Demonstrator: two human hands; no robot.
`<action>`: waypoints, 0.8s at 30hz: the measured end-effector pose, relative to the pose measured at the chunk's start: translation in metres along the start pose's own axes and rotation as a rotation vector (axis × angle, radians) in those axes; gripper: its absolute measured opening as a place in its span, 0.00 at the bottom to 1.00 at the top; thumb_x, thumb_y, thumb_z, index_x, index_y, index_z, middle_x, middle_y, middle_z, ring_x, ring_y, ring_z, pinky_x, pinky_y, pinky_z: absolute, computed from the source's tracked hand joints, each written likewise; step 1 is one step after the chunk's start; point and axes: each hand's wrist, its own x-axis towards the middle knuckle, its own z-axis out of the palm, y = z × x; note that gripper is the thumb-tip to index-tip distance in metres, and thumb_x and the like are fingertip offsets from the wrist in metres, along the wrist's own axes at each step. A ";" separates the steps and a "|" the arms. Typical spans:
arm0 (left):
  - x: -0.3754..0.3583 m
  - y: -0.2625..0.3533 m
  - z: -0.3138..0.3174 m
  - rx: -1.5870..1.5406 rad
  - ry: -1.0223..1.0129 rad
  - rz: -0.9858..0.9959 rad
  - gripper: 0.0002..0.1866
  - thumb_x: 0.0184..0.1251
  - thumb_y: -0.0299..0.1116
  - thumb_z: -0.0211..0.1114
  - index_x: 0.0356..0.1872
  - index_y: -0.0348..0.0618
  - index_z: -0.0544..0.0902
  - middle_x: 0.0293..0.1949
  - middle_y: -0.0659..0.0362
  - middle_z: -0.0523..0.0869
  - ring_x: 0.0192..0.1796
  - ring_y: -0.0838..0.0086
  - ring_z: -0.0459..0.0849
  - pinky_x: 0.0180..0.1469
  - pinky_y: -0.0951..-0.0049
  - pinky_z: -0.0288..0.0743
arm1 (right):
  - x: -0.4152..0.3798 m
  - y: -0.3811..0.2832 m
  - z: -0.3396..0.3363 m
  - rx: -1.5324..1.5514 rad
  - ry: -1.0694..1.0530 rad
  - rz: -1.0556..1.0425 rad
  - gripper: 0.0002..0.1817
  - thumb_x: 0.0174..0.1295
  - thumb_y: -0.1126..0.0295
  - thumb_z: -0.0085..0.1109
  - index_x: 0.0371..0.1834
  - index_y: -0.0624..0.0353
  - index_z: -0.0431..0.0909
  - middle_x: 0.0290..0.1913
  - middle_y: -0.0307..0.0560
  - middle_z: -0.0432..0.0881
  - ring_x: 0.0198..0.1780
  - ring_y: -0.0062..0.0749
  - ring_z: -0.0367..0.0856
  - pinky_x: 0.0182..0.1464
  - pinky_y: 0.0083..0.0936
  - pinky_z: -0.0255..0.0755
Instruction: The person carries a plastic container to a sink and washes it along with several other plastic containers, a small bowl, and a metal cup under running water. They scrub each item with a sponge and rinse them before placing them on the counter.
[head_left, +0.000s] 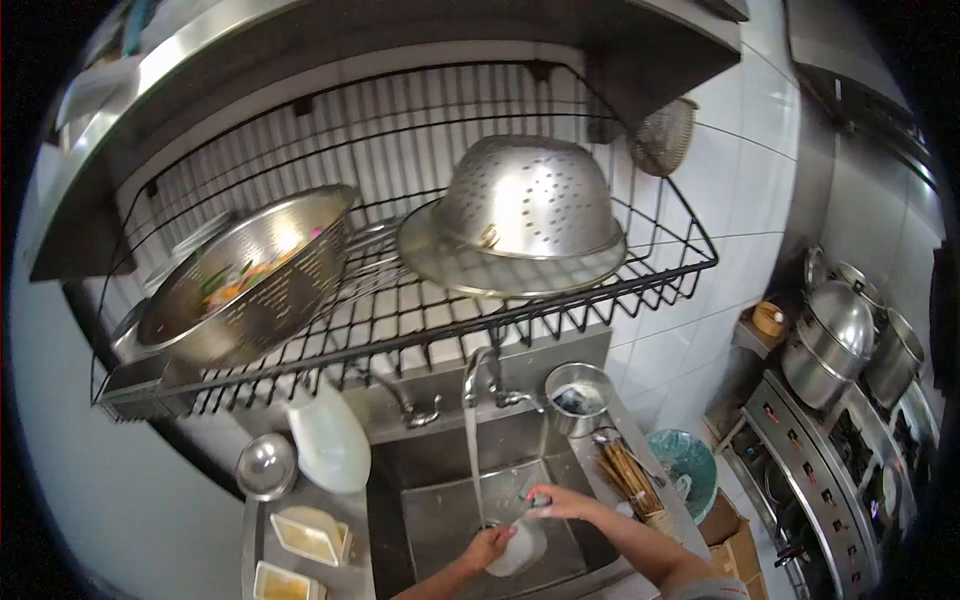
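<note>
A white bowl (pixel 520 548) is held low in the sink (pixel 430 520), under the water stream (pixel 474 460). It is gripped at its rim by the left hand (pixel 487 546), while the right hand (pixel 562 501) is closed over its top edge. The bowl should be turned slowly and kept low, so that splashing is avoided.

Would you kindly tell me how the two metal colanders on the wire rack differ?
The left colander leans on its side, its inside showing colourful scraps; the right colander sits upside down, dome up. The left one looks wider and shallower, the right rounder. Both are perforated steel on the wire rack.
</note>
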 end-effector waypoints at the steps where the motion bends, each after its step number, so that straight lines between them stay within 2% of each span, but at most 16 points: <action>1: -0.012 0.024 -0.010 0.027 0.042 0.023 0.22 0.65 0.49 0.55 0.43 0.37 0.80 0.29 0.55 0.83 0.32 0.76 0.76 0.38 0.72 0.72 | -0.003 -0.008 0.012 0.066 -0.087 0.061 0.28 0.49 0.50 0.65 0.49 0.55 0.71 0.49 0.44 0.73 0.51 0.30 0.69 0.52 0.26 0.63; 2: -0.022 0.049 -0.023 0.057 0.083 0.047 0.22 0.65 0.49 0.56 0.41 0.36 0.80 0.27 0.56 0.82 0.32 0.78 0.76 0.37 0.72 0.72 | -0.008 -0.018 0.023 0.130 -0.172 0.124 0.32 0.48 0.47 0.65 0.51 0.56 0.70 0.52 0.45 0.72 0.54 0.32 0.69 0.54 0.28 0.63; 3: -0.030 0.063 -0.032 0.088 0.122 0.070 0.22 0.65 0.49 0.56 0.39 0.35 0.81 0.26 0.58 0.82 0.31 0.79 0.76 0.35 0.73 0.72 | -0.010 -0.023 0.030 0.183 -0.204 0.108 0.33 0.47 0.50 0.67 0.52 0.58 0.69 0.51 0.45 0.73 0.54 0.31 0.69 0.54 0.26 0.63; 8: -0.033 0.044 -0.051 -0.290 0.011 0.029 0.19 0.64 0.47 0.58 0.36 0.37 0.82 0.27 0.63 0.82 0.30 0.80 0.76 0.32 0.74 0.73 | -0.014 -0.047 0.059 0.447 -0.307 0.206 0.38 0.45 0.61 0.72 0.58 0.65 0.64 0.51 0.47 0.73 0.55 0.30 0.69 0.57 0.26 0.63; 9: -0.033 0.038 -0.054 -0.352 -0.014 -0.008 0.19 0.64 0.46 0.58 0.36 0.37 0.82 0.27 0.63 0.82 0.30 0.80 0.76 0.32 0.74 0.73 | -0.014 -0.050 0.068 0.587 -0.213 0.289 0.38 0.45 0.63 0.71 0.59 0.66 0.63 0.51 0.48 0.73 0.53 0.32 0.71 0.53 0.28 0.68; 12: -0.033 0.018 -0.064 -0.673 0.051 -0.086 0.19 0.63 0.48 0.59 0.37 0.40 0.82 0.30 0.63 0.83 0.34 0.79 0.77 0.36 0.76 0.73 | -0.010 -0.094 0.071 0.810 -0.138 0.348 0.37 0.47 0.65 0.70 0.59 0.65 0.63 0.49 0.49 0.75 0.48 0.33 0.76 0.47 0.28 0.73; 13: -0.041 0.017 -0.068 -0.687 0.106 -0.007 0.19 0.62 0.47 0.60 0.41 0.39 0.80 0.35 0.61 0.82 0.38 0.79 0.77 0.42 0.76 0.73 | 0.007 -0.083 0.077 0.877 -0.132 0.327 0.32 0.48 0.65 0.70 0.55 0.65 0.67 0.44 0.49 0.78 0.42 0.33 0.80 0.39 0.29 0.76; 14: -0.049 0.017 -0.077 -0.700 0.160 0.070 0.21 0.61 0.47 0.61 0.46 0.39 0.78 0.40 0.59 0.81 0.42 0.78 0.77 0.47 0.76 0.72 | 0.027 -0.067 0.082 0.870 -0.068 0.351 0.36 0.45 0.60 0.71 0.56 0.64 0.66 0.47 0.53 0.77 0.43 0.37 0.80 0.41 0.36 0.76; 15: -0.062 0.037 -0.091 -0.769 0.156 0.078 0.25 0.60 0.44 0.63 0.53 0.39 0.71 0.46 0.58 0.78 0.48 0.76 0.75 0.52 0.75 0.68 | 0.037 -0.056 0.085 0.863 -0.002 0.378 0.40 0.42 0.56 0.73 0.57 0.63 0.65 0.49 0.56 0.76 0.45 0.40 0.79 0.42 0.44 0.76; 16: -0.077 0.059 -0.099 -0.839 0.149 0.084 0.31 0.60 0.41 0.64 0.61 0.39 0.65 0.53 0.56 0.74 0.54 0.75 0.72 0.58 0.74 0.64 | 0.027 -0.091 0.075 0.963 -0.014 0.392 0.30 0.49 0.54 0.67 0.50 0.63 0.72 0.42 0.55 0.79 0.40 0.42 0.81 0.41 0.45 0.76; 17: -0.086 0.066 -0.093 -0.714 0.174 0.210 0.34 0.60 0.38 0.64 0.63 0.40 0.59 0.56 0.56 0.71 0.57 0.74 0.69 0.60 0.73 0.62 | 0.033 -0.097 0.073 0.940 0.062 0.471 0.24 0.56 0.52 0.59 0.44 0.64 0.75 0.38 0.55 0.80 0.38 0.43 0.82 0.39 0.46 0.77; 18: -0.093 0.071 -0.085 -0.586 0.196 0.335 0.37 0.60 0.36 0.64 0.66 0.41 0.53 0.59 0.55 0.68 0.59 0.73 0.67 0.61 0.72 0.60 | 0.043 -0.093 0.077 1.161 0.074 0.385 0.25 0.59 0.51 0.54 0.43 0.65 0.74 0.38 0.54 0.80 0.38 0.44 0.82 0.39 0.46 0.77; 19: -0.096 0.073 -0.076 -0.456 0.218 0.458 0.41 0.60 0.34 0.63 0.68 0.42 0.47 0.62 0.55 0.64 0.62 0.72 0.64 0.63 0.70 0.58 | 0.032 -0.128 0.073 1.328 0.126 0.338 0.24 0.59 0.50 0.53 0.42 0.64 0.74 0.35 0.53 0.80 0.36 0.42 0.82 0.37 0.45 0.77; 20: -0.094 0.073 -0.063 -0.317 0.276 0.504 0.45 0.60 0.31 0.63 0.69 0.44 0.39 0.65 0.55 0.58 0.66 0.71 0.58 0.64 0.69 0.54 | 0.044 -0.116 0.078 1.443 0.033 0.249 0.25 0.58 0.47 0.54 0.43 0.61 0.74 0.38 0.53 0.80 0.36 0.42 0.82 0.40 0.40 0.77; 22: -0.095 0.084 -0.045 -0.561 0.445 0.411 0.41 0.62 0.36 0.61 0.69 0.45 0.43 0.66 0.55 0.58 0.66 0.70 0.57 0.65 0.68 0.53 | 0.053 -0.141 0.083 1.424 0.115 0.336 0.26 0.58 0.45 0.52 0.41 0.60 0.73 0.37 0.50 0.79 0.37 0.37 0.80 0.40 0.32 0.76; 24: -0.083 0.078 -0.041 -1.034 0.444 0.312 0.38 0.65 0.45 0.56 0.69 0.47 0.45 0.65 0.56 0.61 0.65 0.68 0.61 0.66 0.67 0.53 | 0.061 -0.157 0.100 0.976 0.420 0.073 0.28 0.59 0.41 0.48 0.41 0.59 0.72 0.38 0.46 0.77 0.41 0.32 0.76 0.43 0.27 0.72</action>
